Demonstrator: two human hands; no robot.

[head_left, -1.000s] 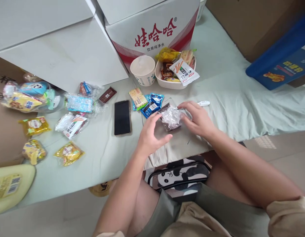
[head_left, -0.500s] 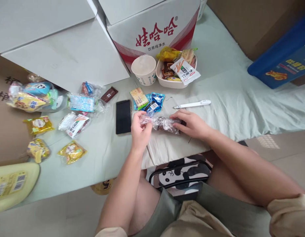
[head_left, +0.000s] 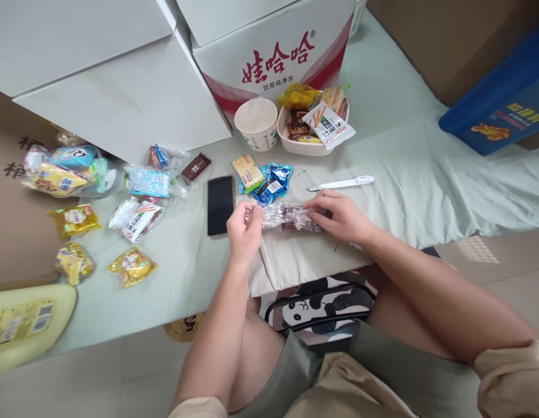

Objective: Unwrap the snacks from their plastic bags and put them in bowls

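In the head view, a crinkled clear plastic bag stretches between my hands over the table's front edge. Dark brown packets show through its right part. My left hand pinches the bag's left end between thumb and fingers. Fingers of my right hand are closed on the right end, near the brown packets; that end is partly hidden. Just beyond the bag lie blue snack packets and a cracker packet. A black phone rests left of them, and a white utility knife lies behind my right hand.
A paper cup and a white bowl of snacks stand before a white carton. Several wrapped snacks spread over the left side. A yellow jug sits front left, a blue container at right.
My left hand has moved slightly left with its end of the bag, which looks stretched out longer. My right hand keeps its hold. The whole view has shifted slightly.
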